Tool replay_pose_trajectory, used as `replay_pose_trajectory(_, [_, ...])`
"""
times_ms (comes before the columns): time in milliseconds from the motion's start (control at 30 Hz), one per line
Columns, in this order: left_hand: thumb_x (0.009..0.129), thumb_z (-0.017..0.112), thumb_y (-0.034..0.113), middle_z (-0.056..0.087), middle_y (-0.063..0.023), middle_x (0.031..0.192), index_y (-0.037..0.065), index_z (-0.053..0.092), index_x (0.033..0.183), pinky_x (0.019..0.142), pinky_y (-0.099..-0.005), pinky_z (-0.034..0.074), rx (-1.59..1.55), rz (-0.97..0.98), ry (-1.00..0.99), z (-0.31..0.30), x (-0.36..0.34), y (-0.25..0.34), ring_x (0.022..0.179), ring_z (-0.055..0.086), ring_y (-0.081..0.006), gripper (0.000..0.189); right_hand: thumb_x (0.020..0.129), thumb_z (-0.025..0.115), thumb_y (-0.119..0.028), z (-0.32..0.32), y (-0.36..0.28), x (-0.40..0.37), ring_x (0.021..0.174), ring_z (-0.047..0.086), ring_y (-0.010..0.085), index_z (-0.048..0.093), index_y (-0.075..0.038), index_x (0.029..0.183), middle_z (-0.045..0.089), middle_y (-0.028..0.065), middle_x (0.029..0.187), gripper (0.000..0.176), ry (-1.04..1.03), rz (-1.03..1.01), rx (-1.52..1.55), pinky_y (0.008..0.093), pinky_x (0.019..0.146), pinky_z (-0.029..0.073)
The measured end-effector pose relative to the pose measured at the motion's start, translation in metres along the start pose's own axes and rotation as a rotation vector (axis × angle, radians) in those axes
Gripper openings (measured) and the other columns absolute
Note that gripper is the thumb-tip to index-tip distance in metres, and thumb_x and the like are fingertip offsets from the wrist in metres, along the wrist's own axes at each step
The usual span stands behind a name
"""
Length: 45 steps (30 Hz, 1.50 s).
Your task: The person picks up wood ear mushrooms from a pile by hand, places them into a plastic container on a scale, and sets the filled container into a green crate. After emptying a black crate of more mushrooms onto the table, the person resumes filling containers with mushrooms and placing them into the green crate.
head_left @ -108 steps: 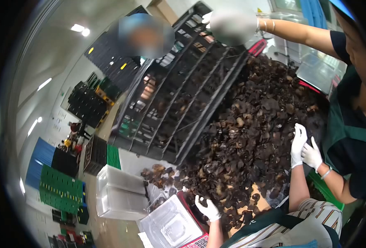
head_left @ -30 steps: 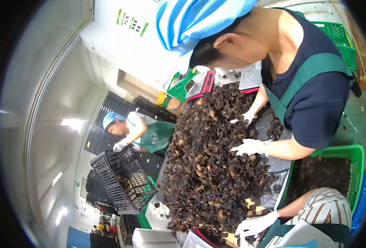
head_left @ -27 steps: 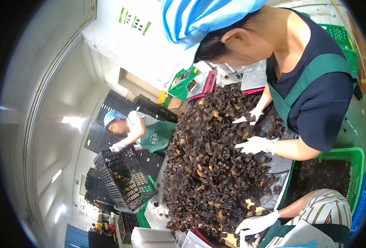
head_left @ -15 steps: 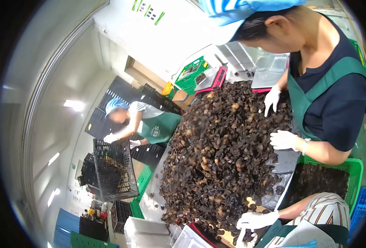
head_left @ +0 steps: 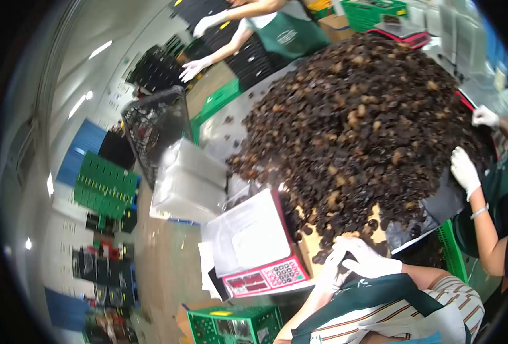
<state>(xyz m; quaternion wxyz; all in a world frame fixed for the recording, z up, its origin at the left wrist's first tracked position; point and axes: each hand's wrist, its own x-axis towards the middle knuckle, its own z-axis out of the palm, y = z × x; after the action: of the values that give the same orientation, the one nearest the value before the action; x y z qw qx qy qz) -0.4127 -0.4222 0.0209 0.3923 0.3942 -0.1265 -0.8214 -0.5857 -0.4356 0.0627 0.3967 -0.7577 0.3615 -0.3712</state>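
My left hand (head_left: 330,268), in a white glove, is at the near edge of a large heap of dark brown, crinkled pieces (head_left: 345,126). Its fingers are curled. Close beside it, my right hand (head_left: 371,261), also gloved, has bent fingers pressed together, their tips near the left hand. Something small and dark shows between the hands, too unclear to name. Under them lies a yellowish board (head_left: 314,252) with a few loose pieces. To the left stands a red scale (head_left: 265,278) with a clear plastic tray (head_left: 248,232) on top.
Clear containers (head_left: 191,180) are stacked left of the heap. A co-worker's gloved hands (head_left: 466,172) are at the right edge. Another co-worker in a green apron (head_left: 288,37) stands at the far side. A black crate (head_left: 159,129) and green crate (head_left: 234,327) are at the left and below.
The view has swung left and down, bringing the scale into sight. My hands have come closer together. The far co-worker's hands have left the black crate, which is now lower.
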Motion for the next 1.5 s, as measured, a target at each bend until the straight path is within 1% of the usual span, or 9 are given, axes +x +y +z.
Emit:
replay_pose_trajectory(200, [0.093, 0.053, 0.009, 0.063, -0.0092, 0.103, 0.005, 0.053, 0.121, 0.069, -0.0267, 0.052, -0.066, 0.112, -0.148, 0.039, -0.028, 0.037, 0.087, 0.062, -0.0155, 0.029, 0.091, 0.05, -0.018, -0.006, -0.02, 0.026, 0.123, 0.041, 0.0375, 0.036, 0.002, 0.136, 0.043, 0.022, 0.131, 0.052, 0.151, 0.01, 0.06, 0.0439, 0.106, 0.031])
replay_pose_trajectory(300, [0.085, 0.063, 0.009, 0.062, -0.0058, 0.087, 0.005, 0.058, 0.11, 0.057, -0.0232, 0.049, 0.618, 0.518, 0.348, 0.075, -0.072, 0.109, 0.069, 0.06, -0.0114, 0.026, 0.092, 0.046, -0.013, -0.028, -0.021, 0.031, 0.123, 0.043, 0.0342, 0.042, 0.002, 0.131, 0.046, 0.02, 0.129, 0.042, 0.145, -0.007, 0.101, 0.0404, 0.106, 0.032])
replay_pose_trajectory(367, [0.085, 0.059, -0.003, 0.059, -0.0065, 0.091, 0.003, 0.058, 0.104, 0.059, -0.0254, 0.05, 0.836, 1.094, 0.509, 0.038, -0.067, 0.139, 0.072, 0.059, -0.012, 0.02, 0.089, 0.05, -0.008, -0.043, -0.022, 0.028, 0.119, 0.047, 0.0322, 0.048, 0.001, 0.124, 0.049, 0.0181, 0.124, 0.036, 0.193, 0.071, 0.036, 0.0381, 0.103, 0.035])
replay_pose_trajectory(600, [0.075, 0.074, 0.013, 0.051, -0.0162, 0.121, 0.0, 0.057, 0.116, 0.092, -0.0386, 0.043, 1.589, 1.07, 0.832, -0.043, -0.05, 0.193, 0.109, 0.051, -0.0294, 0.046, 0.079, 0.062, -0.009, -0.064, 0.024, -0.015, 0.099, 0.056, 0.032, 0.059, -0.003, 0.109, 0.06, 0.0127, 0.107, 0.031, 0.373, 0.158, -0.261, 0.0398, 0.088, 0.044])
replay_pose_trajectory(733, [0.077, 0.066, 0.005, 0.051, -0.0185, 0.12, 0.0, 0.059, 0.111, 0.096, -0.043, 0.04, 1.592, 1.396, 0.779, -0.008, -0.047, 0.164, 0.112, 0.05, -0.0335, 0.035, 0.076, 0.067, -0.019, -0.048, 0.032, -0.045, 0.103, 0.054, 0.0296, 0.057, -0.008, 0.112, 0.058, 0.0093, 0.11, 0.038, 0.198, 0.103, -0.373, 0.0409, 0.091, 0.041])
replay_pose_trajectory(867, [0.077, 0.067, 0.006, 0.059, -0.017, 0.108, 0.004, 0.061, 0.108, 0.091, -0.043, 0.043, 1.638, 1.14, 0.23, 0.034, -0.019, 0.113, 0.103, 0.054, -0.0332, 0.031, 0.074, 0.062, -0.015, 0.002, 0.059, -0.069, 0.106, 0.053, 0.0255, 0.058, -0.017, 0.112, 0.053, 0.0069, 0.119, 0.039, 0.096, -0.001, -0.611, 0.0392, 0.088, 0.041])
replay_pose_trajectory(1033, [0.077, 0.069, 0.022, 0.041, -0.0252, 0.136, 0.006, 0.058, 0.119, 0.102, -0.0517, 0.034, 2.005, 0.871, 0.028, 0.021, 0.029, 0.05, 0.122, 0.039, -0.0467, 0.047, 0.068, 0.059, -0.002, -0.02, 0.054, -0.033, 0.092, 0.059, 0.0255, 0.066, -0.01, 0.092, 0.062, 0.0059, 0.101, 0.026, 0.171, 0.008, -0.453, 0.0371, 0.079, 0.046])
replay_pose_trajectory(1167, [0.073, 0.072, 0.023, 0.034, -0.0287, 0.14, 0.006, 0.055, 0.12, 0.104, -0.0527, 0.031, 1.983, 0.778, 0.03, -0.001, 0.011, 0.036, 0.127, 0.033, -0.0488, 0.053, 0.074, 0.063, -0.008, -0.048, 0.052, -0.015, 0.097, 0.055, 0.0254, 0.063, -0.009, 0.096, 0.06, 0.0059, 0.102, 0.022, 0.376, 0.105, -0.557, 0.0381, 0.087, 0.041])
replay_pose_trajectory(1500, [0.078, 0.069, 0.014, 0.019, -0.0282, 0.147, 0.003, 0.033, 0.142, 0.111, -0.0481, 0.021, 1.505, 0.57, 0.334, -0.01, -0.035, 0.017, 0.136, 0.023, -0.0426, 0.075, 0.073, 0.065, -0.018, -0.043, 0.053, 0.008, 0.094, 0.053, 0.0255, 0.061, -0.008, 0.08, 0.057, 0.0044, 0.087, 0.014, 0.204, 0.009, -0.775, 0.0438, 0.088, 0.04])
